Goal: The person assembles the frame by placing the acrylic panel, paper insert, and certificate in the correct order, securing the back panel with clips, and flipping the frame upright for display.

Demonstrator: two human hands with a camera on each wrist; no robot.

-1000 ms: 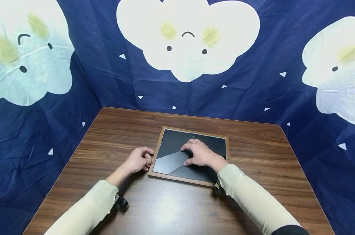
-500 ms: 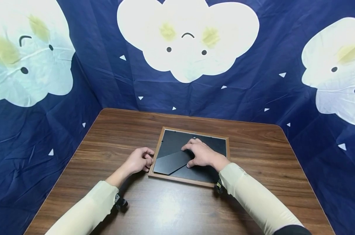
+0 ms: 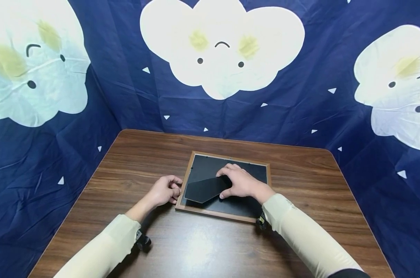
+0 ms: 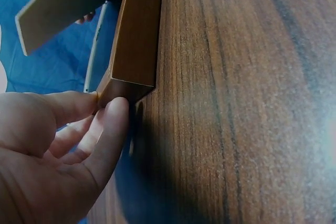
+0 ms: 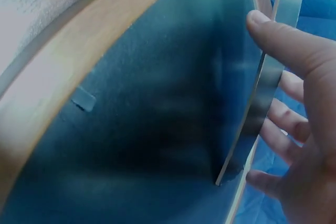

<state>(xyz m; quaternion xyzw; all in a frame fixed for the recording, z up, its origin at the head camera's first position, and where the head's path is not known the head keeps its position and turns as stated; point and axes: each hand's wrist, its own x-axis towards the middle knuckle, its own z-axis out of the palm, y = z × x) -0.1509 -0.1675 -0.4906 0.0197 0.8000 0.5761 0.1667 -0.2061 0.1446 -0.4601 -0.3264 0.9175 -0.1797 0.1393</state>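
A wood-rimmed picture frame (image 3: 213, 214) lies face down on the table, its black backing board (image 3: 203, 166) upward. My left hand (image 3: 163, 190) is at its left side; in the left wrist view, thumb and fingers pinch the frame's wooden edge (image 4: 137, 30) close to a corner. Over the backing, my right hand (image 3: 239, 181) grips the black easel stand (image 3: 206, 189) by its edges. The stand tilts up from the board, its wide end toward the left. In the right wrist view the thumb (image 5: 278, 35) is on one side of the stand (image 5: 262, 93), the fingers on the other.
The brown wood-grain table (image 3: 300, 200) extends round the frame. Behind and beside it hangs a dark blue cloth (image 3: 126, 96) with white clouds. A small black camera (image 3: 144, 242) sits under the left wrist, another (image 3: 261, 222) under the right.
The stand's wide left end has risen off the backing board, with my right hand shifting slightly right. My left hand has stayed at the frame's left edge.
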